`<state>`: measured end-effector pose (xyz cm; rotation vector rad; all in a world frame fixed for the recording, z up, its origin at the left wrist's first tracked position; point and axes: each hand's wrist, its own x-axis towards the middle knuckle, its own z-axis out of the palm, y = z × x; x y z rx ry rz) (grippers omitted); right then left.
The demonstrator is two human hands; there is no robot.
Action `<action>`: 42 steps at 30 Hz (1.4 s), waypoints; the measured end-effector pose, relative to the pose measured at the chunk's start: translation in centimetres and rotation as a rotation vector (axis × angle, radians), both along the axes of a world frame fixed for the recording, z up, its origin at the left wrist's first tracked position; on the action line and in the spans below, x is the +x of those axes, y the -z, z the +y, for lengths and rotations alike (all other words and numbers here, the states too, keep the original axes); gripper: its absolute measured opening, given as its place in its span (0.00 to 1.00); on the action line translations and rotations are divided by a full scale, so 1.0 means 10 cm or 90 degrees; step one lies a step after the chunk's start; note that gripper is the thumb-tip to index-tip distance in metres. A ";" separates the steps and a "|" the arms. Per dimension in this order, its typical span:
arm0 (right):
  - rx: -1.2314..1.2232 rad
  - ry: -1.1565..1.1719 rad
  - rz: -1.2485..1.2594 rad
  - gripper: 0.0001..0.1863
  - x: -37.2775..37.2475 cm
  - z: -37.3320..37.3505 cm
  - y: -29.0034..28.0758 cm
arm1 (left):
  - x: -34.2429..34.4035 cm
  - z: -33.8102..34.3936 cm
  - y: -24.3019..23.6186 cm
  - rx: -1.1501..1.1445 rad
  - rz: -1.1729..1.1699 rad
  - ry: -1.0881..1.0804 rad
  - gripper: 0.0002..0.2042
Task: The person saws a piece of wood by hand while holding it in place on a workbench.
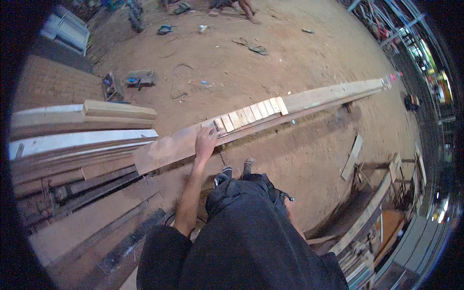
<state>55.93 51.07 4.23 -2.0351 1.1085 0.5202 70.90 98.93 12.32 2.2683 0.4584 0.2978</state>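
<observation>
A long wooden plank stretches across in front of me, raised above the ground. Pale wooden blocks lie side by side in a row on its middle. My left hand is at the row's left end, fingers bent and close together against the end block; whether they pinch it or something small is hard to see. My right hand hangs low by my right side, mostly hidden by my black clothing. A small dark thing with a bluish tip shows beside it; its kind is unclear.
Stacked boards stand at the left, close to the plank's end. A wooden frame with offcuts is at the right. On the dirt floor lie sandals and a small wooden box. Another person's foot shows at the far side.
</observation>
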 end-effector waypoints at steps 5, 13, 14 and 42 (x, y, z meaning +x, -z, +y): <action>0.025 0.032 -0.020 0.21 -0.25 0.06 0.07 | -0.61 -0.40 0.00 -0.195 -0.096 -0.018 0.05; -0.069 0.155 -0.165 0.13 -0.93 -0.45 0.44 | -0.76 -1.23 0.33 -0.263 0.271 0.165 0.08; -0.076 0.158 -0.164 0.13 -0.93 -0.39 0.27 | -0.74 -1.27 0.33 -0.203 0.189 0.200 0.08; 0.057 0.894 -0.701 0.18 -3.63 -3.15 -1.46 | -0.99 -3.71 1.74 -0.035 0.329 0.545 0.18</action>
